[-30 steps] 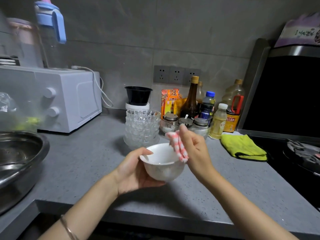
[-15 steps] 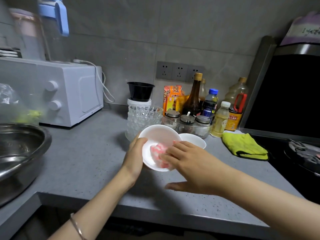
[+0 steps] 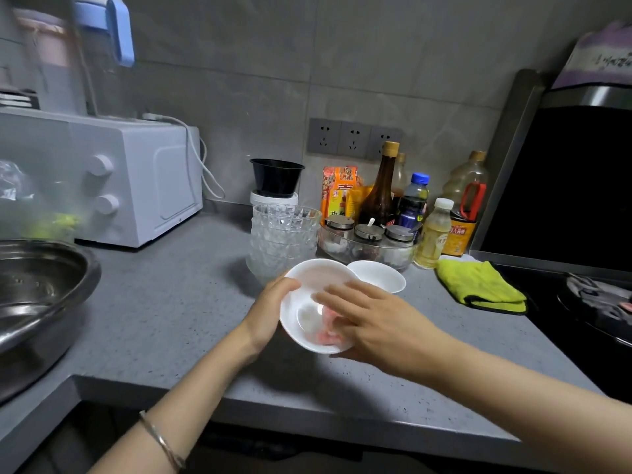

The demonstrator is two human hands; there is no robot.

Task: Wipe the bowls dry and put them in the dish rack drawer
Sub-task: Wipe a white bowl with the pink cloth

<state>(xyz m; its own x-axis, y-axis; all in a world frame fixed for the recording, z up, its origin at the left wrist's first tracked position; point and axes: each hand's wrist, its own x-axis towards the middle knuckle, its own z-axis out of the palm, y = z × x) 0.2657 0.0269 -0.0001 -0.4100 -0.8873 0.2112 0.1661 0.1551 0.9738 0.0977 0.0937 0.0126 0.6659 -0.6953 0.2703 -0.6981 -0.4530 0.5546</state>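
My left hand (image 3: 270, 311) grips the left rim of a white bowl (image 3: 306, 302), tilted with its opening toward me above the grey counter. Inside the bowl, my right hand (image 3: 369, 319) presses a pink-and-white cloth (image 3: 326, 331) against the lower wall; most of the cloth is hidden under my fingers. A second white bowl (image 3: 379, 275) sits on the counter just behind. A stack of clear glass bowls (image 3: 285, 234) stands behind that, to the left. The dish rack drawer is not in view.
A steel basin (image 3: 37, 295) sits at the left and a white microwave (image 3: 136, 179) behind it. Condiment bottles and jars (image 3: 393, 213) line the back wall. A yellow cloth (image 3: 478, 285) lies beside the black stove (image 3: 598, 302) at the right. The counter's front edge (image 3: 307, 408) runs below my wrists.
The bowl went from upright to tilted toward me. My right hand moved from the rim, with the cloth hanging there, down into the bowl and now rubs lower inside.
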